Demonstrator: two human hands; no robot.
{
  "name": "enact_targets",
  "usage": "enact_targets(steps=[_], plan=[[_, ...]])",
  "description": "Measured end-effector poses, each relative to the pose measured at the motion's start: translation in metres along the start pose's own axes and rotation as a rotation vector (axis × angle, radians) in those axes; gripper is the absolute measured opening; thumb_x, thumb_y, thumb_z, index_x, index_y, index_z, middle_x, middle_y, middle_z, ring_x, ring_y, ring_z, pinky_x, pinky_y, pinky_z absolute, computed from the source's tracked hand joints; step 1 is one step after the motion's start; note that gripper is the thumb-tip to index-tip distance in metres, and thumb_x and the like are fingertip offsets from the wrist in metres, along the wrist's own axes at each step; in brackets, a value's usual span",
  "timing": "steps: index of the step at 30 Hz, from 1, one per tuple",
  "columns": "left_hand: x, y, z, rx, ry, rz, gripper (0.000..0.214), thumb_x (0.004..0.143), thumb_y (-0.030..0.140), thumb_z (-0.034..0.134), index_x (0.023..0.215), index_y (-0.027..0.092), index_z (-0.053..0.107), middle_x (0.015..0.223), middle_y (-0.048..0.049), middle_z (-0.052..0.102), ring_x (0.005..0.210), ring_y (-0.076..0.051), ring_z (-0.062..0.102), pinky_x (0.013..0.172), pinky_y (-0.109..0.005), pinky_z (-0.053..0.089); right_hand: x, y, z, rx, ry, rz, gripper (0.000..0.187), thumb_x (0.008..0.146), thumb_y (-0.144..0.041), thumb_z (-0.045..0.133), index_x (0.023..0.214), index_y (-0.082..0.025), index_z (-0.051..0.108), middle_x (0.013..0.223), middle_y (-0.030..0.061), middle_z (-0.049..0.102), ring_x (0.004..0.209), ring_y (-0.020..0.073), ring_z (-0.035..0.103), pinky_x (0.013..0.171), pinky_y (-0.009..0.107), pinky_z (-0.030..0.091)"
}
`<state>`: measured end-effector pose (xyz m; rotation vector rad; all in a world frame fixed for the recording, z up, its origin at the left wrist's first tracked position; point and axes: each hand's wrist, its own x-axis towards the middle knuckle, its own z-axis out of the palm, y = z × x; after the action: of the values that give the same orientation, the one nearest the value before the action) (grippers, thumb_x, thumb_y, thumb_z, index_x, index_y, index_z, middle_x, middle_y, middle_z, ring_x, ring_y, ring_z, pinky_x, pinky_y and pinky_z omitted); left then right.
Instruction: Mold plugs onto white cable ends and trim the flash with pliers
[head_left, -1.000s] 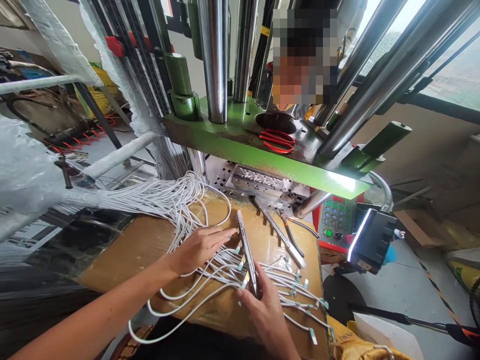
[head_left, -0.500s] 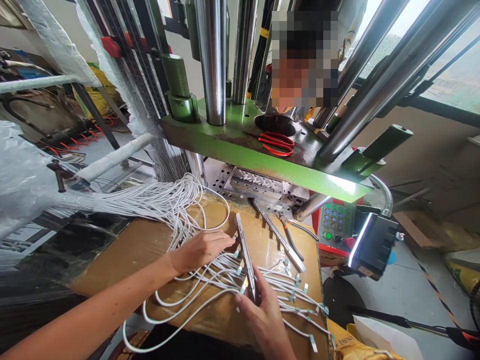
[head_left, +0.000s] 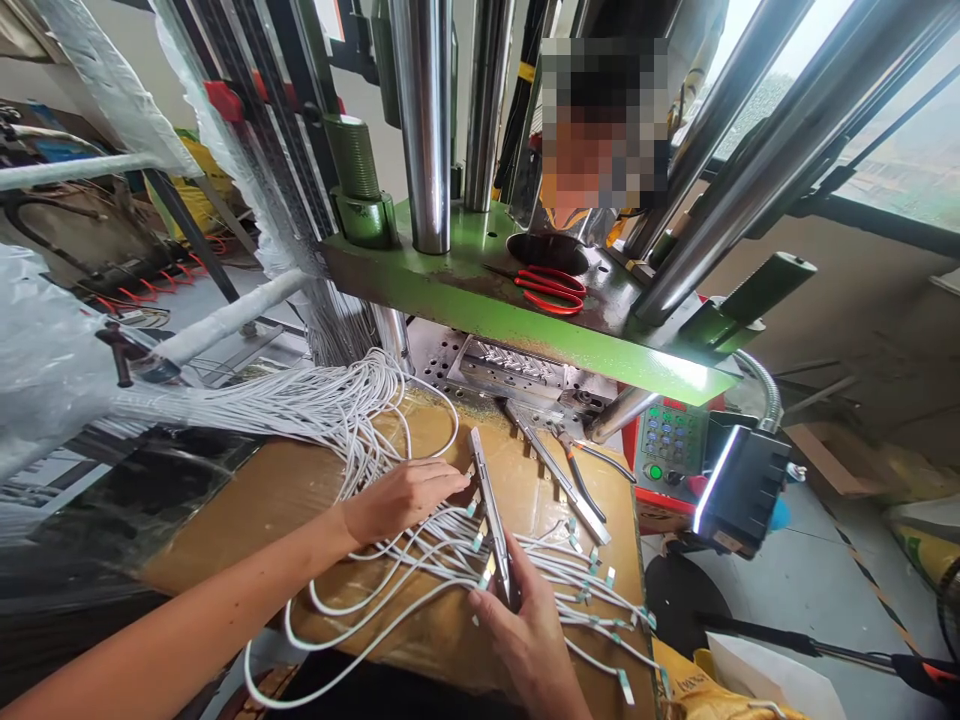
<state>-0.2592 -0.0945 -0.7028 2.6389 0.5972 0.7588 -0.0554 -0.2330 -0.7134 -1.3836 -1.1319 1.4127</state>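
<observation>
My right hand [head_left: 529,625] grips the lower end of a narrow metal bar [head_left: 489,505], with thumb and fingers on opposite sides. The bar stands at a slant above the table, and several small cable connectors [head_left: 478,540] with teal bands sit along its left edge. At the bar's upper left, my left hand [head_left: 409,500] has its fingers pressed together around a connector end, mostly hidden by the fingertips. Grey-white cables [head_left: 420,550] loop beneath both hands. Loose cable ends [head_left: 625,685] fan out to the right. A second metal bar [head_left: 559,475] with connectors lies behind.
Orange-and-black pliers [head_left: 577,470] lie beside the second bar. Red-handled scissors [head_left: 551,290] rest on the green press plate [head_left: 465,300]. Below it is a metal mould [head_left: 514,365]. A control panel [head_left: 667,440] and lamp [head_left: 742,490] stand right. A person is behind the press.
Both hands and the bar stay nearly in place. The camera view shifts very slightly, and the person behind the press moves a little.
</observation>
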Motion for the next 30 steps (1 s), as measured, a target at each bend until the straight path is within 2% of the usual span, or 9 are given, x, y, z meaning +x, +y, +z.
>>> enact_targets(steps=[4,7,9,12,15,19,24,27,30], plan=[[0.003,-0.003,0.001,0.004,-0.063,0.002,0.029,0.098,0.015,0.039,0.107,0.014,0.066,0.099,-0.0097,0.071,0.092,-0.018,0.065,0.086,-0.031,0.053,-0.002,-0.003,-0.007,-0.269,0.033,0.000,0.064,0.078,-0.029,0.064,0.139,-0.018,0.047,0.081,-0.0007,0.060,0.066,0.0144,0.050,0.064,0.025,0.045],[0.018,-0.001,-0.003,0.023,-0.156,-0.088,0.018,0.093,0.021,0.053,0.090,0.017,0.071,0.087,-0.0050,0.070,0.085,-0.018,0.062,0.080,-0.029,0.050,-0.004,-0.009,-0.021,-0.688,0.069,-0.099,0.066,0.074,-0.023,0.068,0.138,-0.022,0.050,0.100,0.0056,0.068,0.080,0.0209,0.061,0.072,0.029,0.049],[0.035,-0.003,-0.006,0.022,-0.191,-0.152,0.015,0.090,0.024,0.059,0.082,0.020,0.071,0.083,-0.0017,0.068,0.082,-0.017,0.061,0.077,-0.027,0.047,-0.001,-0.018,-0.037,-0.993,0.062,-0.208,0.056,0.076,-0.028,0.070,0.130,-0.025,0.058,0.095,0.0057,0.070,0.084,0.0247,0.063,0.069,0.029,0.049],[0.068,-0.016,-0.005,0.143,-0.145,-0.127,0.026,0.093,0.012,0.047,0.105,0.020,0.069,0.106,-0.0033,0.069,0.096,-0.018,0.058,0.084,-0.029,0.045,0.011,-0.034,-0.070,-1.334,0.246,-0.334,0.027,0.088,-0.033,0.060,0.113,-0.026,0.068,0.088,0.0051,0.070,0.085,0.0250,0.063,0.066,0.029,0.047],[0.098,-0.039,0.005,0.314,-0.136,-0.038,0.049,0.084,-0.005,0.040,0.124,0.017,0.058,0.129,-0.0068,0.060,0.110,-0.021,0.052,0.090,-0.032,0.041,0.028,-0.038,-0.099,-1.522,0.396,-0.308,0.017,0.091,-0.022,0.054,0.097,-0.023,0.070,0.084,0.0052,0.069,0.081,0.0235,0.061,0.065,0.029,0.046],[0.116,-0.062,0.017,0.333,-0.164,-0.002,0.031,0.084,0.000,0.049,0.103,0.018,0.065,0.103,-0.0068,0.067,0.097,-0.022,0.055,0.086,-0.034,0.040,0.036,-0.026,-0.119,-1.620,0.295,-0.259,0.022,0.083,-0.014,0.059,0.102,-0.022,0.067,0.088,0.0057,0.067,0.081,0.0251,0.062,0.067,0.033,0.048],[0.097,-0.074,0.001,0.301,-0.133,-0.043,0.012,0.090,0.013,0.055,0.089,0.019,0.065,0.092,-0.0049,0.063,0.093,-0.021,0.057,0.087,-0.033,0.042,0.048,-0.024,-0.126,-1.504,0.280,-0.355,0.021,0.089,-0.018,0.046,0.100,-0.021,0.063,0.091,0.0074,0.066,0.083,0.0248,0.062,0.070,0.034,0.049],[0.085,-0.089,-0.018,0.274,-0.039,-0.184,0.017,0.094,0.016,0.051,0.106,0.019,0.062,0.105,-0.0072,0.060,0.090,-0.019,0.059,0.082,-0.031,0.046,0.089,-0.041,-0.117,-1.359,0.380,-0.434,0.026,0.093,-0.020,0.037,0.105,-0.018,0.060,0.095,0.0101,0.066,0.083,0.0229,0.063,0.068,0.032,0.050],[0.091,-0.110,-0.030,0.237,0.098,-0.382,0.024,0.097,0.015,0.044,0.117,0.014,0.057,0.114,-0.0117,0.058,0.097,-0.021,0.059,0.086,-0.035,0.048,0.151,-0.066,-0.104,-1.298,0.436,-0.507,0.031,0.095,-0.017,0.035,0.116,-0.013,0.057,0.105,0.0129,0.066,0.098,0.0231,0.060,0.081,0.034,0.049]])
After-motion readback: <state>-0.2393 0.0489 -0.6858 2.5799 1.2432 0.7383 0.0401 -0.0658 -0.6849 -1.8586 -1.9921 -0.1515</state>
